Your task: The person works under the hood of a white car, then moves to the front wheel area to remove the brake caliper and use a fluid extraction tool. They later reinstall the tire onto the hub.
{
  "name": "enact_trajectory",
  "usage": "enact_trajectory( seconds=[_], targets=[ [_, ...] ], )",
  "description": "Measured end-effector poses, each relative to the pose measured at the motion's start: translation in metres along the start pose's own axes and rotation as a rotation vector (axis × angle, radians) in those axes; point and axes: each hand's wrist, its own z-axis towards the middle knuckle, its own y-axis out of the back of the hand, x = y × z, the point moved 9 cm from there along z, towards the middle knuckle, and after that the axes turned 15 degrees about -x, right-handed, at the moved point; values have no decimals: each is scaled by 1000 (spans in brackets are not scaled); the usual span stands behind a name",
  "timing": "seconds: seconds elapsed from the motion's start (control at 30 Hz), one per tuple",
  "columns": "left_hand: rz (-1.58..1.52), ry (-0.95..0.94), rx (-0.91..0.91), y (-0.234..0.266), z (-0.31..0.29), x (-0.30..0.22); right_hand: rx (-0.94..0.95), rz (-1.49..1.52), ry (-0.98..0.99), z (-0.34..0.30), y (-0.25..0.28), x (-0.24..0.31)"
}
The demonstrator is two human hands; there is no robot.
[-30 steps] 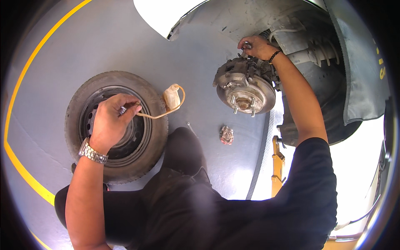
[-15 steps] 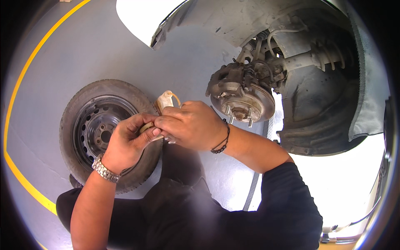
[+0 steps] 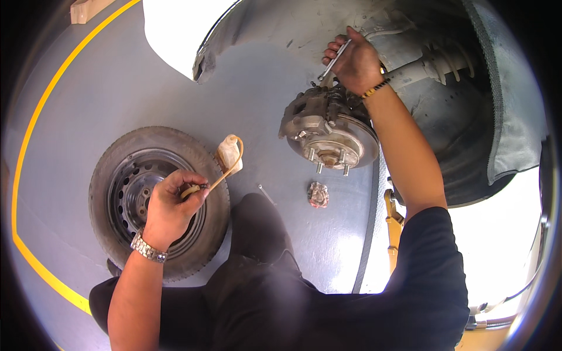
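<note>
My left hand point(image 3: 171, 206), above the wheel lying on the floor, pinches a yellowish rubber tube point(image 3: 225, 174). A dark tip shows at the fingertips. From there the tube bends up to a whitish plastic bottle point(image 3: 229, 157) beside the tyre. My right hand point(image 3: 358, 65) is raised in the wheel arch with a slim metal wrench point(image 3: 335, 60) lying across its fingers. The wrench's lower end hangs just above the brake caliper point(image 3: 311, 113); whether they touch I cannot tell. Below the caliper is the rusty brake disc point(image 3: 358, 139) with its bare wheel studs.
The tyre and black steel wheel point(image 3: 100, 193) lie at the left. A small wrench point(image 3: 267, 195) and a crumpled pack point(image 3: 318, 195) lie on the floor. At right are a yellow metal stand point(image 3: 393, 231) and a grey fender cover point(image 3: 518, 140).
My right hand has left the tube and moved up and right above the caliper; a wrench now shows in it. The left hand keeps the tube, its bend now in plain view.
</note>
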Motion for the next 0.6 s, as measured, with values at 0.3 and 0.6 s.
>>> enact_trajectory(
  seconds=[0.3, 0.6],
  targets=[
    [106, -16, 52, -2, -6, -3, -438, -153, 164, 11, 10, -25],
    [146, -103, 71, -1, -15, -19, -418, 89, 171, 20, 34, -18]
  ],
)
